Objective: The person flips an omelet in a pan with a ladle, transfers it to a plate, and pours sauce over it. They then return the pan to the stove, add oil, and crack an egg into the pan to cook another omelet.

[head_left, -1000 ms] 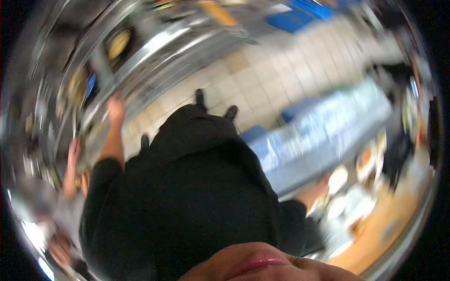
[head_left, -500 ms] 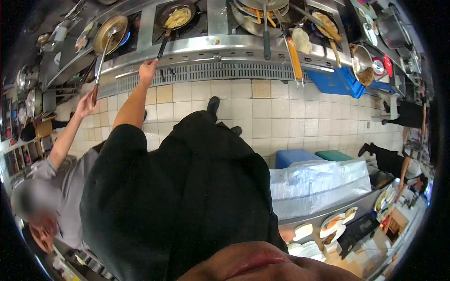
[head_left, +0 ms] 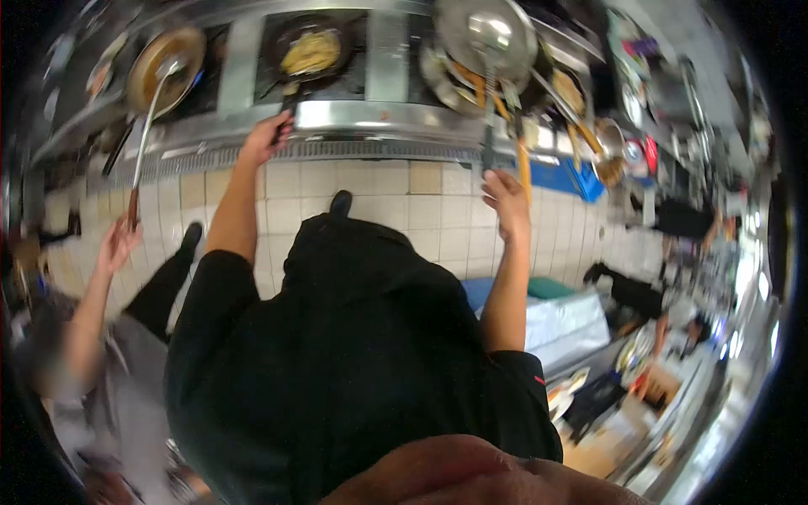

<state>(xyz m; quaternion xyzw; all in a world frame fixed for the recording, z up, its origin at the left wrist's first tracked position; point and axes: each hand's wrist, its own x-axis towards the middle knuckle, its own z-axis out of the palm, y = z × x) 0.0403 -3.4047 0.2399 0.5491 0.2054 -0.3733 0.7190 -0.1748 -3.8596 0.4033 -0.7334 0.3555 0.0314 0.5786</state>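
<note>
My left hand [head_left: 268, 139] is closed around the handle of a dark frying pan [head_left: 293, 70] on the stove. Yellowish food [head_left: 310, 54], like an omelette or noodles, lies in that pan. On the other side, my right hand [head_left: 507, 200] grips the end of a long dark handle belonging to a grey metal pan [head_left: 505, 55]. This pan overlaps other stacked pans with orange handles [head_left: 471, 80]. Its round surface catches the light.
At left a co-worker in grey [head_left: 139, 396] holds a ladle [head_left: 145, 139] in a brown-stained pan [head_left: 160, 80]. More pans stand on the right burners, beside a blue crate [head_left: 560, 177]. Behind me is a counter with plastic-covered boxes [head_left: 568, 324]. Two people stand farther right.
My right hand has come forward from beside the plates and taken hold of the grey pan's handle. My left hand keeps its grip on the frying pan. The view has shifted.
</note>
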